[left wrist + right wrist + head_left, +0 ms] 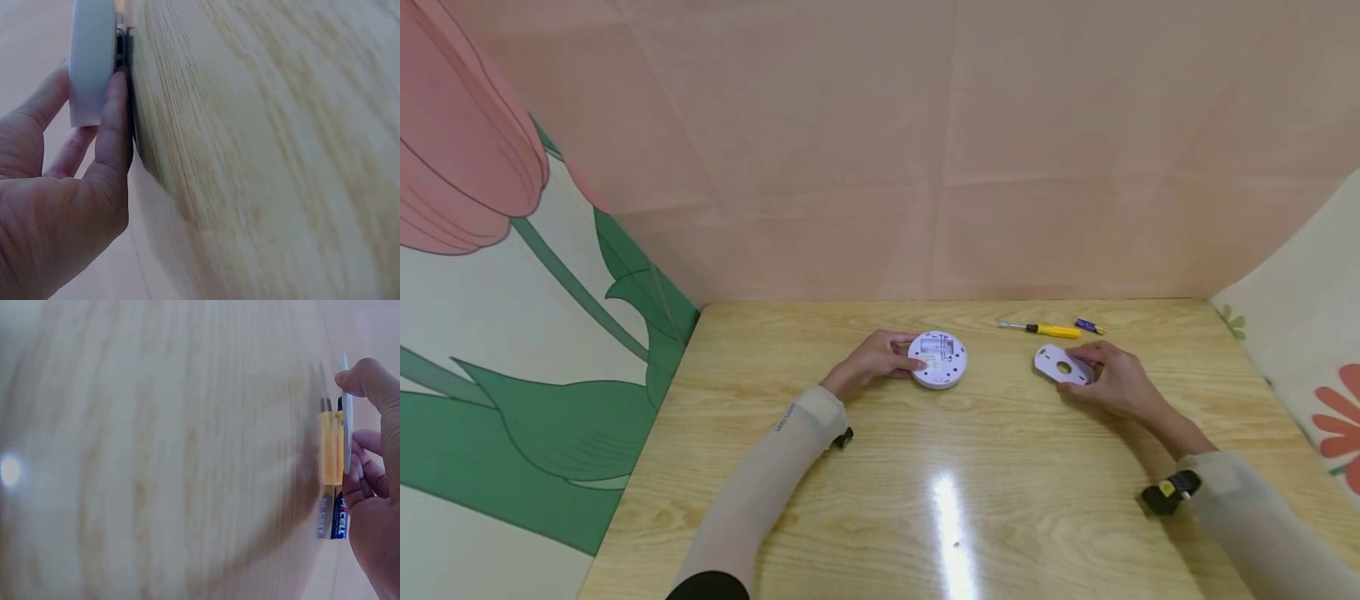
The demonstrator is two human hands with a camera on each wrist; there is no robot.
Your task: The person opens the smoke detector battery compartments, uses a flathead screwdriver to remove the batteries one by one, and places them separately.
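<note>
My left hand (pixel 874 357) pinches the left edge of a round white device (pixel 946 371), thumb on its face. An open battery compartment with metal contacts and several small holes shows on that face, turned up toward the head camera. Seen from the side in the left wrist view, the white casing (pixel 94 62) sits between the fingers, close to the tabletop. Off to the right, my right hand (pixel 1118 379) grips a flat white mounting plate (pixel 1049 363) with a round hole in its middle. This plate (pixel 347 425) appears edge-on in the right wrist view, tilted above the table.
Behind the mounting plate lies a screwdriver (pixel 1058 332) with a yellow handle. Beside its handle end is a small dark blue and yellow battery (pixel 1088 326). The wooden table (pixel 850 500) reaches back to a pink cloth backdrop (pixel 820 167).
</note>
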